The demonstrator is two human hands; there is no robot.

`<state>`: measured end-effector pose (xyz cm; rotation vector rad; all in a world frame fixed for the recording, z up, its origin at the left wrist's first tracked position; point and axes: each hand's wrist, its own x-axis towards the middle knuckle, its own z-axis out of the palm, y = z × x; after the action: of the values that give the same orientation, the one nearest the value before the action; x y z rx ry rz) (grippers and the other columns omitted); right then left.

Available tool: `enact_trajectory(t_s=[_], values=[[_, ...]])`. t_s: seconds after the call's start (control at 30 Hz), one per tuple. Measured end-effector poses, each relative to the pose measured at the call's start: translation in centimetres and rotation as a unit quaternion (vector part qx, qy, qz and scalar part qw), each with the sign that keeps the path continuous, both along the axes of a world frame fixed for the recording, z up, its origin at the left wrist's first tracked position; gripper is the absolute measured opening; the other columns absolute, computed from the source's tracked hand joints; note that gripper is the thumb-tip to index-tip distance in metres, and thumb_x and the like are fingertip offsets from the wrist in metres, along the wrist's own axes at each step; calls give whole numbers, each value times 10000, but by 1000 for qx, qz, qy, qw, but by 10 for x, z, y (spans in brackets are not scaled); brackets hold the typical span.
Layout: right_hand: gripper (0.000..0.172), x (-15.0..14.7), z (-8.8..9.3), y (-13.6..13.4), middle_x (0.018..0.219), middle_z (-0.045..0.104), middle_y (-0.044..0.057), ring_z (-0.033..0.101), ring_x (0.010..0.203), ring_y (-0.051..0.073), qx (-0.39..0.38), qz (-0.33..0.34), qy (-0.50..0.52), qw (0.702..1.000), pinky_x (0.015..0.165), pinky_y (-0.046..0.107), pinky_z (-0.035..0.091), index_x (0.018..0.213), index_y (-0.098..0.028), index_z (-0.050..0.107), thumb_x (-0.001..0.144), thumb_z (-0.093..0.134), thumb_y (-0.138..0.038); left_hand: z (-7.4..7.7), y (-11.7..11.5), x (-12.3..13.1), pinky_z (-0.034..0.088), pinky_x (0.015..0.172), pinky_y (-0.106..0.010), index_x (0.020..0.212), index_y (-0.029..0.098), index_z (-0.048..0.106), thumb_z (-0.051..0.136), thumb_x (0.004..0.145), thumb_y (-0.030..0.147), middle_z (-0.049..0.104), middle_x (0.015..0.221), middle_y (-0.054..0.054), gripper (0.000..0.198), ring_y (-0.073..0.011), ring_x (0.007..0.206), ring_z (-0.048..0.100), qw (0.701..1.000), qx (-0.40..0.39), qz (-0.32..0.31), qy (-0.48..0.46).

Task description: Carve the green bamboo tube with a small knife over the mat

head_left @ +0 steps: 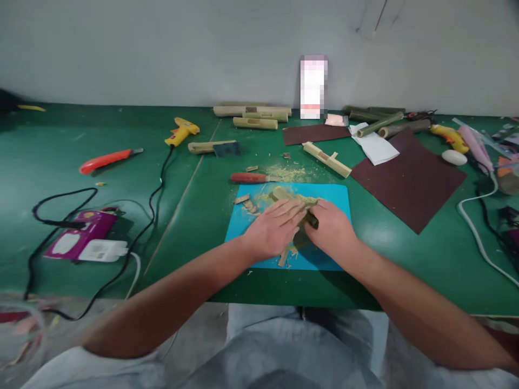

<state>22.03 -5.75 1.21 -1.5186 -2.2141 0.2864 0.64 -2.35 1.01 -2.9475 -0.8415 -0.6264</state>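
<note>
My left hand [278,226] lies over a short bamboo tube [279,193], its fingers pressed together along it and hiding most of it. A dark round end [312,219] shows between my hands. Close against it, my right hand [333,222] is closed, and its fingers hide what it grips. Both hands are above a blue mat [324,262] strewn with pale shavings and chips [244,200]. Just beyond the mat's far edge lies a red-handled tool [248,178], with sawdust about its blade.
Cut bamboo tubes [255,123] lie along the wall, and a slotted one [327,159] is nearer. Brown sheets [409,183] and white paper [375,145] are on the right. At left are a yellow glue gun [180,132], red utility knife [109,160] and corded purple power strip [81,232].
</note>
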Motion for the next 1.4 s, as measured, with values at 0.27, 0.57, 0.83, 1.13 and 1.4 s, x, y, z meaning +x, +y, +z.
enact_trajectory(t_s=[0.27, 0.57, 0.83, 1.13, 1.4], values=[[156, 1, -1, 1, 816, 603, 77, 571, 841, 233, 10, -1, 7, 1000, 754, 372, 469, 714, -219, 566, 868, 588, -227, -3, 1, 0, 405, 1145, -534, 1404, 81, 518, 365, 1005, 213, 597, 1396, -184, 448, -288, 1385, 485, 1000, -6, -16, -4], [156, 0, -1, 2, 794, 596, 62, 566, 824, 222, -1, -6, 16, 1000, 721, 357, 457, 690, -230, 536, 834, 589, -200, 1, -1, 5, 352, 1182, -499, 1360, 109, 562, 336, 1022, 224, 614, 1386, -150, 423, -261, 1377, 494, 999, -8, -11, 38], [184, 0, 1, 2, 805, 592, 61, 566, 827, 219, -14, -8, 21, 1000, 711, 351, 456, 686, -232, 531, 845, 623, -246, 2, 2, -2, 346, 1180, -494, 1384, 119, 541, 325, 1021, 229, 614, 1396, -133, 437, -259, 1369, 507, 999, 5, -1, 40], [182, 1, -1, 4, 787, 589, 53, 571, 821, 222, -20, -15, 26, 999, 709, 354, 457, 682, -234, 533, 832, 635, -244, 4, -1, -3, 365, 1156, -499, 1355, 104, 555, 317, 1025, 215, 645, 1349, -135, 422, -264, 1349, 520, 999, 26, 4, 17], [161, 1, 3, 3, 830, 604, 68, 585, 855, 231, -41, -15, 10, 999, 728, 359, 466, 724, -215, 569, 848, 656, -271, 1, 17, -14, 383, 1141, -555, 1354, 172, 590, 387, 991, 224, 664, 1323, -118, 420, -275, 1332, 541, 999, -13, 31, -34]])
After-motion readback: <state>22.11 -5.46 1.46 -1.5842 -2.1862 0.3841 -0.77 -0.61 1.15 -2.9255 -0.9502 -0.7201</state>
